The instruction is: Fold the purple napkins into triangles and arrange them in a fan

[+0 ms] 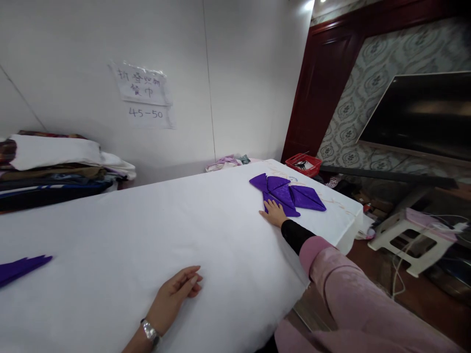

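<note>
My right hand [274, 213] reaches out to the right side of the table and rests, fingers spread, on a folded purple napkin [285, 205]. Close around it lie more folded purple napkins, one [308, 197] pointing right and one [258, 182] at the far left of the group. My left hand [180, 288], with a silver watch at the wrist, is over the white tablecloth [121, 245] near the front. Its fingers are loosely bent and nothing is in them. Another piece of purple folded cloth [24, 268] is cut off by the left edge of the view.
A stack of folded fabrics [59, 169] stands at the back left, against a white wall with handwritten paper signs [142, 90]. A red basket [303, 164] is past the table's far end. At right stands a white stool [415, 235] with cables.
</note>
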Demonstrator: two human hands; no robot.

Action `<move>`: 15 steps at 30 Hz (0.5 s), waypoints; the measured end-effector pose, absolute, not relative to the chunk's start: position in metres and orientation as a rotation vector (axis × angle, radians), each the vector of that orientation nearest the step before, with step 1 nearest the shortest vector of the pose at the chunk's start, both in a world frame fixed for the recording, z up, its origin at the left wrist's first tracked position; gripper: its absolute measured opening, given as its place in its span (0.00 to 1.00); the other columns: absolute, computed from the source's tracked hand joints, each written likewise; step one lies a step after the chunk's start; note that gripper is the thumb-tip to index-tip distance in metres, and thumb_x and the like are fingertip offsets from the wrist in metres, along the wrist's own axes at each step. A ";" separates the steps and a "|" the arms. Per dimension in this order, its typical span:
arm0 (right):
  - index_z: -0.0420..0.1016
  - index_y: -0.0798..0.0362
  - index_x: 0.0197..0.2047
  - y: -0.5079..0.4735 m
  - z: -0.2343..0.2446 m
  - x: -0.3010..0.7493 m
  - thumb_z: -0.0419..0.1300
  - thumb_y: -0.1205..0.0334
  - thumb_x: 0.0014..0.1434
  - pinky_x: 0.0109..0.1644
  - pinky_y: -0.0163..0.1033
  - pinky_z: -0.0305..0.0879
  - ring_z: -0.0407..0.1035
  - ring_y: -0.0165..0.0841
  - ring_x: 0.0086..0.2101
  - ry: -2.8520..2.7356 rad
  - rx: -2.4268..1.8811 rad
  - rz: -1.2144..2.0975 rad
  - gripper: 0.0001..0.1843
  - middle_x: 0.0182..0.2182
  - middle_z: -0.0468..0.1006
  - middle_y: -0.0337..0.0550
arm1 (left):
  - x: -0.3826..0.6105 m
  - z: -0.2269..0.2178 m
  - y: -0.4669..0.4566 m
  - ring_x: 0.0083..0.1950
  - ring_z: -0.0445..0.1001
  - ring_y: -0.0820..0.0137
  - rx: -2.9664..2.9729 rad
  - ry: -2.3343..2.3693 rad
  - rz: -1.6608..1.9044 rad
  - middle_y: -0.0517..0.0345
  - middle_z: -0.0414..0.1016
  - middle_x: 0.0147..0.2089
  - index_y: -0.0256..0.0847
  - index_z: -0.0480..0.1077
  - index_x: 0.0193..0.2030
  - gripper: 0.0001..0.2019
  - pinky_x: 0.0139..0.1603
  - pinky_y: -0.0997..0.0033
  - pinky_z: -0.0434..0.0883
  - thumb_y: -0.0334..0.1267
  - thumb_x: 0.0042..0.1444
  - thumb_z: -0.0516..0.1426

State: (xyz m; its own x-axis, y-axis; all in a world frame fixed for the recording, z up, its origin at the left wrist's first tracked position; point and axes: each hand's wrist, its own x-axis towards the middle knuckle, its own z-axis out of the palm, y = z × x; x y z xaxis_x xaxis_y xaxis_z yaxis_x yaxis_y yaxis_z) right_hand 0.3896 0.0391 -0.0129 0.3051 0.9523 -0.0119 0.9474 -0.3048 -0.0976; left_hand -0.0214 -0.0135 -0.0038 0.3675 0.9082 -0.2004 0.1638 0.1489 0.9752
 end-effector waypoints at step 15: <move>0.44 0.53 0.69 0.031 -0.001 0.387 0.41 0.39 0.63 0.65 0.54 0.34 0.37 0.42 0.66 -1.845 -2.450 0.103 0.38 0.68 0.45 0.51 | -0.022 -0.007 -0.010 0.33 0.76 0.59 1.369 1.075 0.729 0.53 0.79 0.33 0.44 0.75 0.38 0.28 0.36 0.60 0.77 0.62 0.35 0.63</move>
State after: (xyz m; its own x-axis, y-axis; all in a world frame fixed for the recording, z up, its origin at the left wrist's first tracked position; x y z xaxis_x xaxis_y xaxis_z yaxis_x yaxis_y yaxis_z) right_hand 0.3867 0.0315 -0.0013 0.2756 0.9612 -0.0101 0.9563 -0.2752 -0.0983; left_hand -0.0215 -0.0104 -0.0068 0.3792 0.9089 -0.1738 0.1749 0.1141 0.9780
